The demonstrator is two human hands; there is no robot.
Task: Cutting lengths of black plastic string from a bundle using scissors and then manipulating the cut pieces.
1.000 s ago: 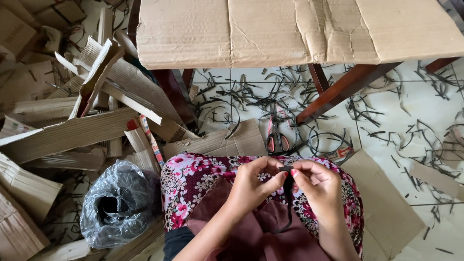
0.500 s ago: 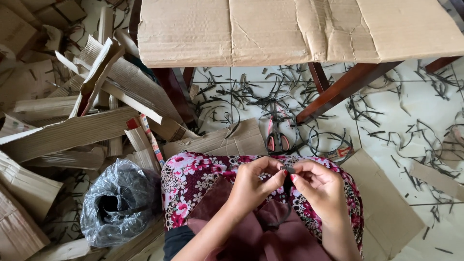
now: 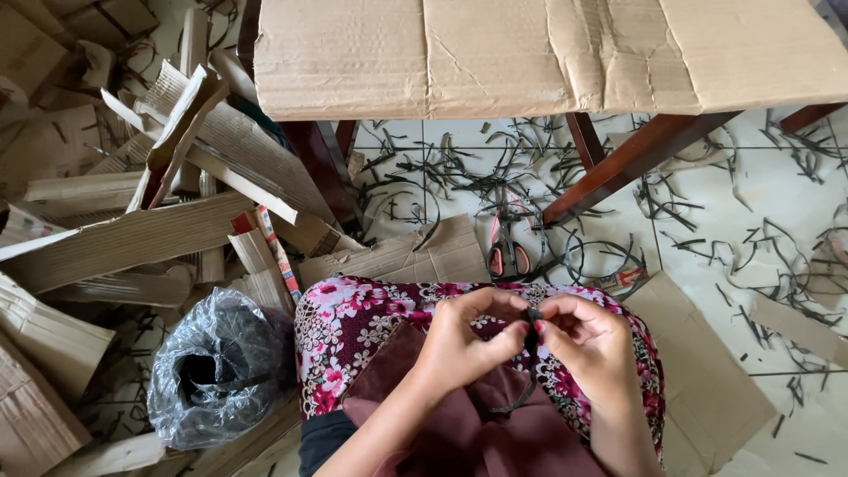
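Cardboard scraps [image 3: 132,238] filled the left; a plastic bag [image 3: 216,371] lay lower left, scissors [image 3: 506,252] at centre.

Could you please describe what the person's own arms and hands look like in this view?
Both the left hand and the right hand are bare, without gloves, rings or a watch. The forearms are uncovered too; no sleeves reach into view.

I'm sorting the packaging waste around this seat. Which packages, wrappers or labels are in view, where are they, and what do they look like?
Flattened brown cardboard box: spread over the wooden table, creased.
Pile of torn brown cardboard pieces: on the floor at left.
Clear plastic bag: beside the left knee, crumpled, dark contents.
Narrow red-and-white printed strip: leaning among the cardboard.
No screens or signs.
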